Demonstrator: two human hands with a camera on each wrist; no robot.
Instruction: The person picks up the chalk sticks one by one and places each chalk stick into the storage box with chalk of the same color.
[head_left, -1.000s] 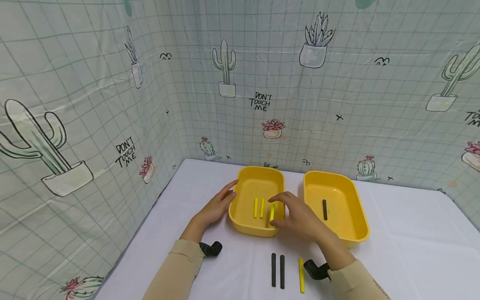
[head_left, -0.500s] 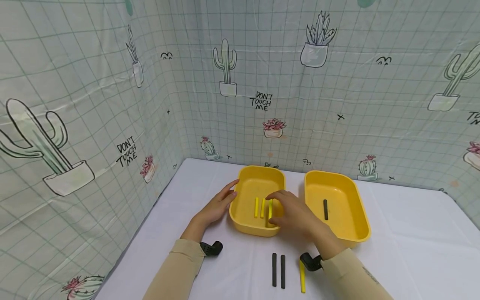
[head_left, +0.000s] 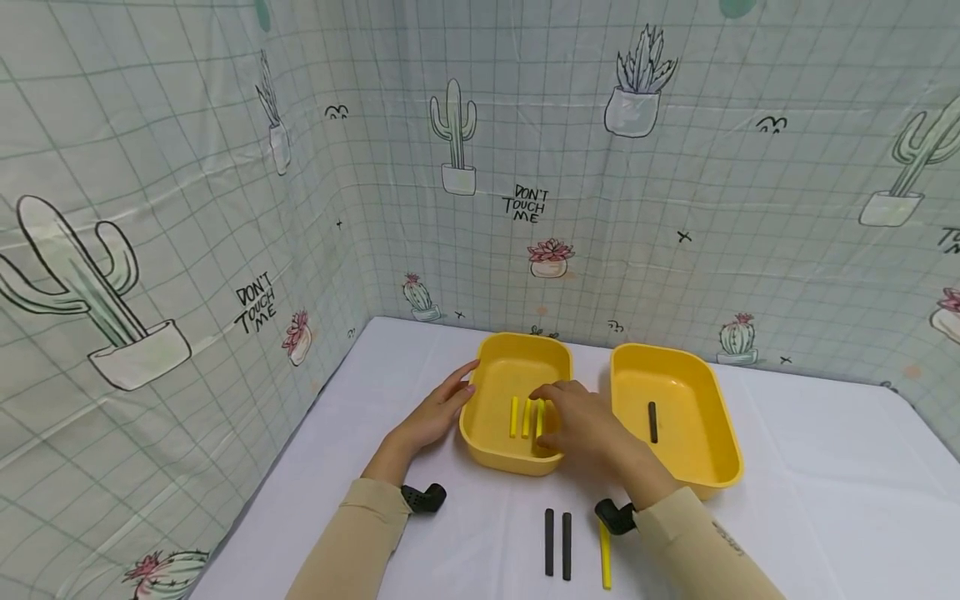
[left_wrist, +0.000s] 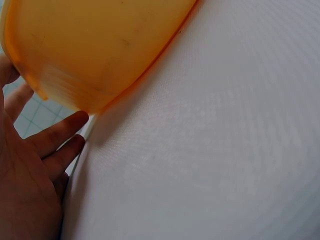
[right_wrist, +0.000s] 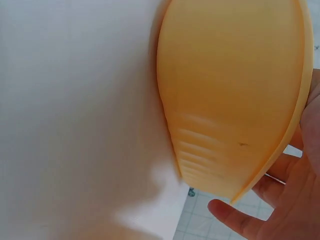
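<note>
In the head view, my left hand point(head_left: 427, 414) rests at the left side of a yellow tray point(head_left: 477, 454), fingers extended along its rim. The left wrist view shows those fingers point(left_wrist: 57, 134) beside the tray's outer wall. My right hand point(head_left: 588, 421) reaches over the tray's right rim and pinches a thin yellow stick point(head_left: 540, 417) between thumb and fingers. To the left of it, two similar yellow sticks point(head_left: 513, 417) lie side by side in the tray. The right wrist view catches the hand past the tray's rim, but the held stick is hidden there.
A second yellow tray point(head_left: 701, 450) stands to the right with one black stick point(head_left: 652, 422) inside. Nearer on the white tablecloth point(head_left: 480, 550) lie two black sticks point(head_left: 566, 546) and another yellow stick point(head_left: 606, 562), partly under the right wrist's black camera point(head_left: 617, 517). A patterned curtain point(head_left: 495, 125) hangs behind.
My right hand has shifted slightly left with the pinched yellow stick, bringing it closer to the two lying sticks. The left hand keeps its place at the tray.
</note>
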